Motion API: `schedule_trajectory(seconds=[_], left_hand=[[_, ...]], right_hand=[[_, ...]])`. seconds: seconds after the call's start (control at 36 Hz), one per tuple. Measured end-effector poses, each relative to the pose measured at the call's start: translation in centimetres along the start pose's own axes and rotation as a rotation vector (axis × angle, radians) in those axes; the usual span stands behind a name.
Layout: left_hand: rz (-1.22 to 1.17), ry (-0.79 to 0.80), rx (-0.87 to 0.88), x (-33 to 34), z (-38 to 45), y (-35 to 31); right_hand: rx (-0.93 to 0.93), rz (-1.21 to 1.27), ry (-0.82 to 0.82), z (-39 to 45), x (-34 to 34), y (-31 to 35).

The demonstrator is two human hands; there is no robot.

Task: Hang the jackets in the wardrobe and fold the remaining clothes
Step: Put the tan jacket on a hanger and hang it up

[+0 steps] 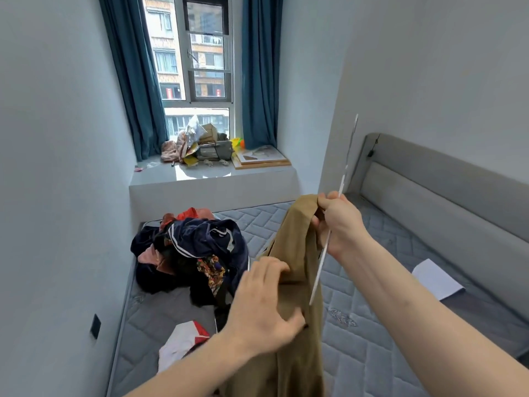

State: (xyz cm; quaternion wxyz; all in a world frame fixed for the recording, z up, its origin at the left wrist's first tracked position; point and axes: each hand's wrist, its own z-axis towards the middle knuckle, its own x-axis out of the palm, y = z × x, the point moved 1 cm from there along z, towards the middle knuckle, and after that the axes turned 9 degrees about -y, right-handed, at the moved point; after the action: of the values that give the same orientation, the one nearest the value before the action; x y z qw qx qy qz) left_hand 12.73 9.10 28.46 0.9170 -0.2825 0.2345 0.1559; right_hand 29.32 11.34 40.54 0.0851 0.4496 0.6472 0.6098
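Note:
An olive-brown jacket (294,242) hangs in front of me above the bed. My right hand (340,222) pinches its top edge together with a thin white hanger (347,156), seen edge-on and running up and down past the hand. My left hand (263,305) grips a fold of the jacket lower down. A pile of dark navy and patterned clothes (197,253) lies on the grey quilted mattress (372,333) to the left. A white and red garment (183,342) lies nearer me on the mattress.
A grey padded headboard (446,190) runs along the right. A white sheet of paper (438,277) lies on the mattress. The window ledge (211,174) ahead holds bags, boxes and a board. A wall stands close on the left.

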Motion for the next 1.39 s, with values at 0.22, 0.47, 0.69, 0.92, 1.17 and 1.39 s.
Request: schedule_trajectory(seconds=[0.22,0.47,0.69,0.92,1.17,1.39], left_hand=[[0.056,0.071,-0.254,0.1,0.5,2.5],[-0.162,0.064,-0.581,-5.1,7.4,10.2],[-0.186,0.12,-0.421,-6.4,11.4,8.1],[-0.165,0.079,-0.417,-5.9,12.1,8.3],[-0.443,0.817,-0.218,-3.7,6.4,3.5],[-0.465,0.869,-0.477,-3.0,8.6,5.6]], right_hand=[[0.03,0.091,0.02,0.3,-0.4,-0.8],[0.024,0.016,0.072,1.5,-3.4,-0.1],[0.002,-0.086,0.053,3.2,-5.1,0.4],[-0.033,-0.205,0.101,3.9,-5.6,0.4],[-0.104,-0.326,0.17,4.6,-3.9,0.9],[-0.084,-0.423,0.443,4.1,-2.2,2.8]])
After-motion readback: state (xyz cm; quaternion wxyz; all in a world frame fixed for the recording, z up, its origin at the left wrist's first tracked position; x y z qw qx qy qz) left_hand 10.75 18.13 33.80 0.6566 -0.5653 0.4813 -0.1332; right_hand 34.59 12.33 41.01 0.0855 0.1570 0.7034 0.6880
